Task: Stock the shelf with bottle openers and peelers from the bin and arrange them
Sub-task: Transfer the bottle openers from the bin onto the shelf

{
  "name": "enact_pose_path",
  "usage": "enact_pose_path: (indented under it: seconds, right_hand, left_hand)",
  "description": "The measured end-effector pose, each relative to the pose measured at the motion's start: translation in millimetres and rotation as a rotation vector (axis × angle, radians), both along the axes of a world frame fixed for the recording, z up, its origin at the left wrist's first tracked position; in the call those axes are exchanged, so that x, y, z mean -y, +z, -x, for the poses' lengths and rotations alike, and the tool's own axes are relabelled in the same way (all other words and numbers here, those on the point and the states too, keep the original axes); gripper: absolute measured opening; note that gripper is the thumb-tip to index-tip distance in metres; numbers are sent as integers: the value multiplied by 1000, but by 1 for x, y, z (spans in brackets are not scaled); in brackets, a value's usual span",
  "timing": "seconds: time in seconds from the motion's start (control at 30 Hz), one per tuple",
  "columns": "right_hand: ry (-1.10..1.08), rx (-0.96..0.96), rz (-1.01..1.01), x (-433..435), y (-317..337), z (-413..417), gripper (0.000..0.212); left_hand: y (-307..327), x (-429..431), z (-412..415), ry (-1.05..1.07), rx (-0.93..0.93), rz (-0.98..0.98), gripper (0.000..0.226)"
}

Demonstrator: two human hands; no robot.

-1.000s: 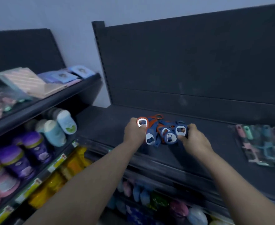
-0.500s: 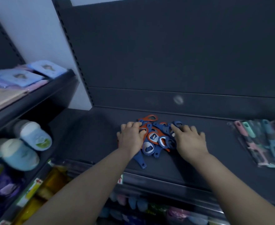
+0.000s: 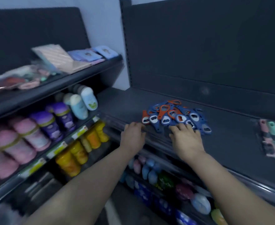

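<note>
Half a second ago both our hands lay on top of the bottle openers [image 3: 174, 116]; now both have drawn back toward us, and the pile lies uncovered on the dark shelf [image 3: 125, 103]. A second ago we were holding that bunch up between the hands. The blue and orange openers are heaped together, overlapping, with most of the metal heads turned toward the front.

Our left hand [image 3: 132, 135] sits at the shelf's front lip [image 3: 156, 138], fingers loosely bent over it and holding nothing that we can see; its fingertips are just beside the leftmost orange opener. Our right hand [image 3: 187, 141] lies palm down with the fingers [image 3: 180, 127] spread fairly wide, their tips touching the near side of the pile.

The pile's near edge is close to the front lip (the frame is blurred there, so we cannot tell how close). Bare shelf runs left of the pile to the corner post [image 3: 125, 46] and behind it to the back panel [image 3: 198, 54]. To the right there is open surface between the pile and the pack of peelers [image 3: 273, 140], which lies flat, well apart, near the right edge of the view.
</note>
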State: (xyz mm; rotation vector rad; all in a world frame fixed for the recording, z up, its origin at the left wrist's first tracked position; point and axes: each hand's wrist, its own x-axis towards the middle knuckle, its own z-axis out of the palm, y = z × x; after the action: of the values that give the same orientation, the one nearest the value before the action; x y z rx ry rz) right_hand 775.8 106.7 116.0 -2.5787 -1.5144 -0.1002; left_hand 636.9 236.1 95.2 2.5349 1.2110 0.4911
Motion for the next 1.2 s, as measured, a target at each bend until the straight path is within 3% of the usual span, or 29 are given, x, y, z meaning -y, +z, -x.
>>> enact_pose_path:
  seconds: [0.3,0.77,0.97,1.2]
  right_hand:
    - [510,-5,85,5,-21,150,38]
    - [1081,-122,181,-3,-61,461,39]
    - [1171,-184,406,1,-107,561,36]
    - [1124,-199,651,-1,-135,598,37]
  left_hand:
    - [-23,77,203,422,-190,96,31]
    - [-53,183,547,1058,-91,337,26]
    - [-86,203,653,1004,-156,626,37]
    - [-122,203,667,803,-284,762,34]
